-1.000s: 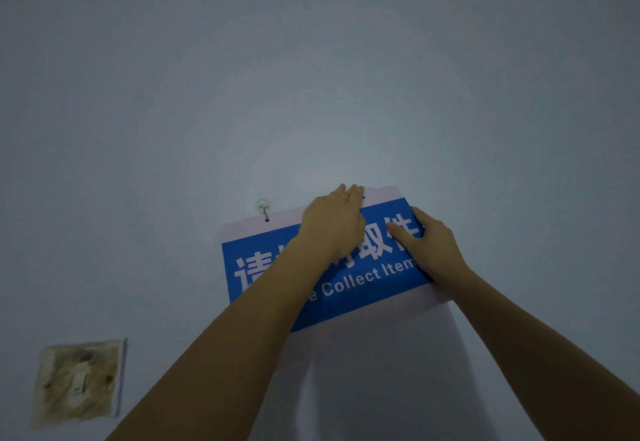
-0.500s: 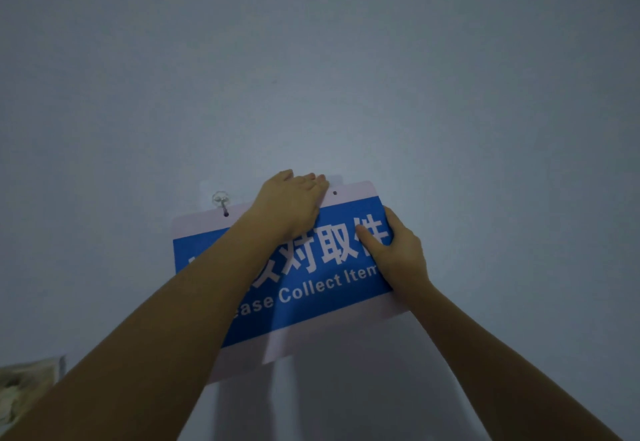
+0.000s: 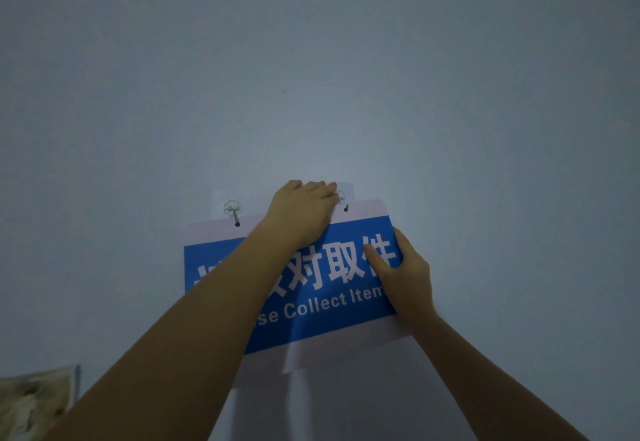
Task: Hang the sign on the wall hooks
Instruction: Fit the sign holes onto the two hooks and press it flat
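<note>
A blue-and-white sign (image 3: 332, 288) with white lettering lies flat against the pale wall, tilted up to the right. Its left hole hangs on the left clear hook (image 3: 232, 210). The right hook (image 3: 341, 196) sits just above the sign's right hole (image 3: 346, 208), partly hidden by my fingers. My left hand (image 3: 301, 212) presses palm-down on the sign's top edge by the right hook. My right hand (image 3: 403, 274) grips the sign's right edge, thumb on the front.
A worn, stained wall plate (image 3: 34, 402) sits low at the left. The rest of the grey wall (image 3: 346, 77) is plain.
The view has shifted, so sign and hands sit slightly more central. My left hand slid up to the right hook. The sign's right hole now shows just below that hook.
</note>
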Demonstrator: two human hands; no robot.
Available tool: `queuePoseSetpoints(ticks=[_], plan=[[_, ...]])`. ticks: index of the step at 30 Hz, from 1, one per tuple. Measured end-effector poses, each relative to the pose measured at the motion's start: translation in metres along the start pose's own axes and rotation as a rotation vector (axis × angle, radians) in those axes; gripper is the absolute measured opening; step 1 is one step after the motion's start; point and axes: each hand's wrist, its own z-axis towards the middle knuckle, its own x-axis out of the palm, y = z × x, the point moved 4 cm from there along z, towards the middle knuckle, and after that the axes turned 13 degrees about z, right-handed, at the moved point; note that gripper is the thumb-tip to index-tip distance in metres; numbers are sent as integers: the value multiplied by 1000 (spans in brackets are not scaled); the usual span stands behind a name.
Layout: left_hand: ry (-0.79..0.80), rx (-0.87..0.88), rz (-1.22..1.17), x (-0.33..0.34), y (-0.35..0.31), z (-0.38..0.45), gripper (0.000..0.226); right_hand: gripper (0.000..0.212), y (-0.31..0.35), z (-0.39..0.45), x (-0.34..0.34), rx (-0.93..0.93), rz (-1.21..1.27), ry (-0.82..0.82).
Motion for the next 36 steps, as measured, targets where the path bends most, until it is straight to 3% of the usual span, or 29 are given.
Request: queuePoseSetpoints(ticks=[5, 15, 19, 23, 26, 28, 32, 36], plan=[[-21, -6, -6, -2, 0, 0, 47, 46, -6, 1, 5, -16, -28, -6], [20, -42, 24, 6, -6, -7, 54, 66, -18, -18, 19, 8, -306, -76], [69, -76, 99, 5, -19, -2, 58, 61, -11, -17, 15, -199, -533, -180], [94, -105, 179, -1, -24, 8, 62, 56, 3, -3, 17, -451, -498, -207], [116, -126, 213, 2, -32, 11, 69, 47, 24, 6, 30, -743, -534, -145], [122, -130, 162, 6, -33, 11, 70, 47, 33, 11, 36, -811, -543, -72], [188, -97, -121, 12, -21, -1, 64, 48, 29, 1, 37, -837, -566, 17], [-19, -109, -216, 15, -18, -48, 63, 61, 14, -13, 32, -727, -672, 155]])
